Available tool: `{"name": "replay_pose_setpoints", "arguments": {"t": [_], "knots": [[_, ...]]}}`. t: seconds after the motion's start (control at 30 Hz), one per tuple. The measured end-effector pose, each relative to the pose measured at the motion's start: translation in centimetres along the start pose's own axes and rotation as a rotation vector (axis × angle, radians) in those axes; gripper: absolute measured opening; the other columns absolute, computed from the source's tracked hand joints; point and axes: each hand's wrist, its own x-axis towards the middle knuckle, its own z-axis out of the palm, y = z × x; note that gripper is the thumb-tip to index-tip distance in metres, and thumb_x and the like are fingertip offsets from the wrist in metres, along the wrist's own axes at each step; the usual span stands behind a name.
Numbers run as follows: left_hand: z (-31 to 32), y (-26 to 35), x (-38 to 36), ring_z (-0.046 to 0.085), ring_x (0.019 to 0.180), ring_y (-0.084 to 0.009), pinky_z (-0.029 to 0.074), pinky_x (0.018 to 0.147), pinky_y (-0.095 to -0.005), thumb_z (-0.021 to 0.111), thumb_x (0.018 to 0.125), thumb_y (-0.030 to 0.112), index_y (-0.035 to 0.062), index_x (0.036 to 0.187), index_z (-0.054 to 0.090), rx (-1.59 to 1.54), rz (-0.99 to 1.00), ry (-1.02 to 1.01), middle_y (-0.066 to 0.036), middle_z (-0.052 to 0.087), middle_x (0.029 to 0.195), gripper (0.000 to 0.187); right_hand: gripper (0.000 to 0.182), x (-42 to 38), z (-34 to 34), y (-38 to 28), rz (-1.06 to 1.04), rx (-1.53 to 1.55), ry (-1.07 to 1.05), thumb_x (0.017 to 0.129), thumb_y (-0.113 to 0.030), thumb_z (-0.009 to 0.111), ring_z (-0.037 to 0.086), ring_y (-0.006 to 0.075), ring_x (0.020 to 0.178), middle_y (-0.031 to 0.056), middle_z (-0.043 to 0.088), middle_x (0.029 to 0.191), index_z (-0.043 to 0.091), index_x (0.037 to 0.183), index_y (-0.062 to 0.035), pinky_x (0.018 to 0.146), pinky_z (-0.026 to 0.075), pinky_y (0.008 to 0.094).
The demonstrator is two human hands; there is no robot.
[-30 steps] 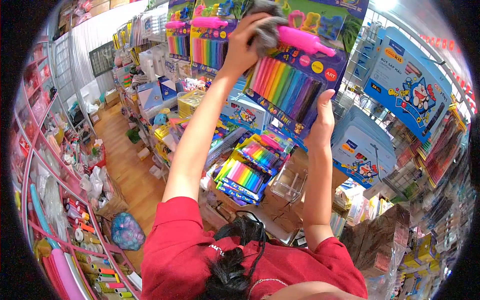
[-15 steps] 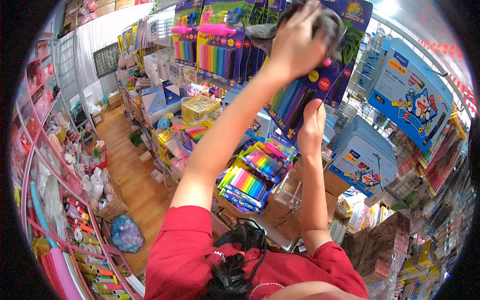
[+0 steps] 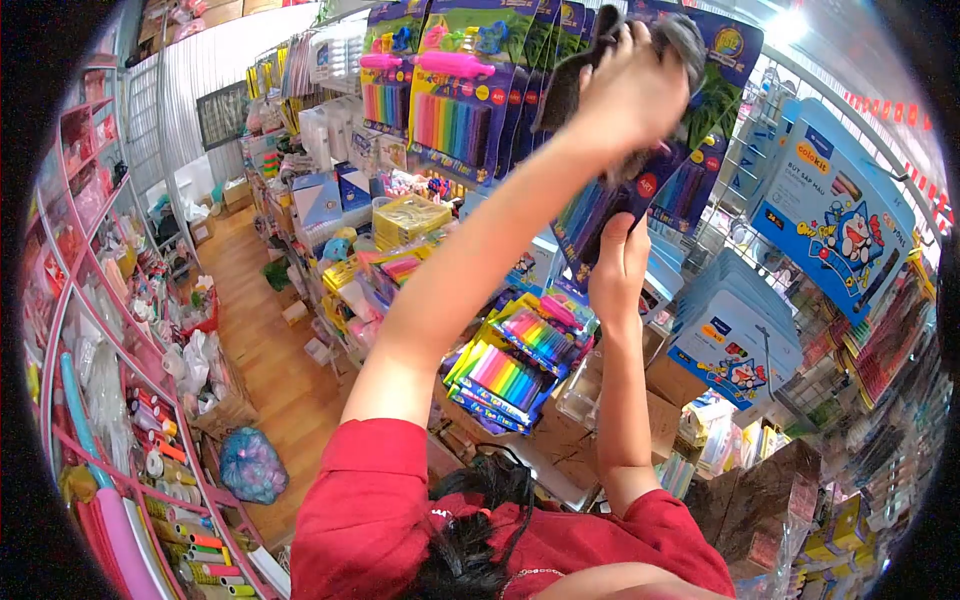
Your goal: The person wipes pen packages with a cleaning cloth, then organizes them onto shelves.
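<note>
My left hand (image 3: pixel 635 100) is raised and closed round a bunched dark grey cloth (image 3: pixel 678 45), pressed against the front of a hanging blister pack of coloured sticks (image 3: pixel 597 212) that look like modelling clay. Below it, my right hand (image 3: pixel 622 262) grips the lower edge of that pack, thumb on the front; its fingers behind are hidden. The pack hangs slightly tilted. Similar packs with a pink roller (image 3: pixel 450 64) and rainbow sticks (image 3: pixel 447 126) hang to the left.
Rainbow-coloured packs (image 3: pixel 500 376) are stacked below my hands. Blue crayon packs (image 3: pixel 838 205) hang at right, with more blue packs (image 3: pixel 735 340) beneath. A pink shelf rack (image 3: pixel 105 350) lines the left side of the wooden-floored aisle (image 3: pixel 275 350); a bagged bundle (image 3: pixel 253 465) sits there.
My left hand with the cloth has moved slightly down and right across the pack. My right hand stays on the lower edge. The view has shifted a little.
</note>
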Motion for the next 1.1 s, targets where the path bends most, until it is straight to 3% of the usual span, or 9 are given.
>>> {"name": "replay_pose_setpoints", "arguments": {"t": [0.1, 0.13, 0.23, 0.47, 0.57, 0.73, 0.8, 0.93, 1.1], "knots": [[-0.8, -3.4, 1.4, 0.053, 0.098, -0.0392, 0.041, 0.086, -0.0437, 0.032, 0.087, 0.029, 0.0018, 0.103, 0.053, -0.39, -0.043, -0.061, -0.028, 0.054, 0.103, 0.038, 0.054, 0.0, 0.1, 0.0, -0.037, -0.031, 0.009, 0.094, -0.04, 0.034, 0.037, 0.0129, 0.049, 0.0065, 0.044, 0.056, 0.035, 0.125, 0.0042, 0.045, 0.03, 0.0308], [0.4, -5.0, 1.7, 0.056, 0.09, -0.0379, 0.043, 0.079, -0.0423, 0.037, 0.087, 0.032, 0.0022, 0.098, 0.057, -0.254, 0.17, 0.114, -0.024, 0.057, 0.099, 0.037, 0.053, 0.1, -0.2, -0.4, -0.007, -0.036, -0.003, 0.094, -0.039, 0.034, 0.037, 0.0131, 0.049, 0.0065, 0.044, 0.056, 0.035, 0.125, 0.0045, 0.045, 0.03, 0.0308], [1.3, -6.1, 0.4, 0.059, 0.086, -0.0271, 0.044, 0.074, -0.0323, 0.051, 0.085, 0.03, 0.0017, 0.098, 0.059, -0.689, -0.209, 0.031, -0.017, 0.06, 0.094, 0.031, 0.052, 0.1, -0.7, -0.1, 0.025, -0.039, -0.003, 0.094, -0.037, 0.035, 0.037, 0.0133, 0.049, 0.0065, 0.044, 0.057, 0.035, 0.125, 0.0049, 0.045, 0.031, 0.0309], [0.2, -1.6, 0.1, 0.059, 0.092, -0.0248, 0.044, 0.082, -0.0314, 0.062, 0.076, 0.02, 0.0039, 0.096, 0.062, -0.656, 0.453, 0.411, -0.013, 0.06, 0.096, 0.026, 0.047, 0.3, -1.2, 0.8, -0.012, -0.013, 0.023, 0.095, -0.034, 0.035, 0.038, 0.0141, 0.052, 0.0064, 0.046, 0.059, 0.038, 0.121, 0.0042, 0.047, 0.032, 0.032], [-1.9, 1.0, -0.9, 0.06, 0.089, -0.0255, 0.045, 0.081, -0.0325, 0.066, 0.071, 0.018, 0.0041, 0.094, 0.063, -0.565, 0.664, 0.341, -0.013, 0.062, 0.094, 0.027, 0.047, -0.1, -1.2, 1.4, -0.002, -0.021, 0.016, 0.095, -0.036, 0.033, 0.039, 0.0144, 0.052, 0.0062, 0.046, 0.06, 0.04, 0.119, 0.0034, 0.048, 0.032, 0.0331], [-1.7, -3.0, 1.0, 0.063, 0.083, -0.0249, 0.048, 0.075, -0.0305, 0.067, 0.07, 0.014, 0.0028, 0.092, 0.063, -0.484, 0.342, 0.325, -0.012, 0.064, 0.088, 0.025, 0.05, -0.3, -1.4, 0.2, 0.028, -0.046, 0.024, 0.095, -0.04, 0.031, 0.037, 0.0142, 0.051, 0.0059, 0.044, 0.057, 0.044, 0.115, 0.0032, 0.047, 0.031, 0.0326], [-2.4, -4.5, 1.1, 0.056, 0.087, -0.0128, 0.043, 0.076, -0.0253, 0.049, 0.086, 0.007, 0.0012, 0.104, 0.055, -0.68, 0.157, 0.001, -0.006, 0.06, 0.096, 0.019, 0.05, -0.3, -1.6, -0.2, 0.041, -0.063, 0.02, 0.094, -0.041, 0.031, 0.036, 0.0142, 0.05, 0.0062, 0.044, 0.056, 0.044, 0.114, 0.0035, 0.047, 0.031, 0.0324], [-1.3, -2.1, -0.1, 0.059, 0.093, -0.0246, 0.046, 0.082, -0.0312, 0.067, 0.069, 0.01, 0.0027, 0.093, 0.061, -0.616, 0.487, 0.354, -0.011, 0.061, 0.096, 0.025, 0.048, -0.3, -2.0, 0.2, 0.048, -0.045, 0.015, 0.095, -0.04, 0.032, 0.037, 0.0147, 0.049, 0.0069, 0.042, 0.055, 0.046, 0.11, 0.0034, 0.046, 0.031, 0.0324], [-1.5, -0.9, 1.0, 0.059, 0.095, -0.0253, 0.045, 0.085, -0.032, 0.066, 0.069, 0.008, 0.0036, 0.1, 0.06, -0.647, 0.681, 0.155, -0.012, 0.062, 0.097, 0.032, 0.046, -0.3, -1.6, 0.1, 0.027, -0.081, 0.038, 0.095, -0.039, 0.032, 0.037, 0.0134, 0.051, 0.0055, 0.043, 0.057, 0.046, 0.108, 0.0027, 0.046, 0.03, 0.0312]]}}
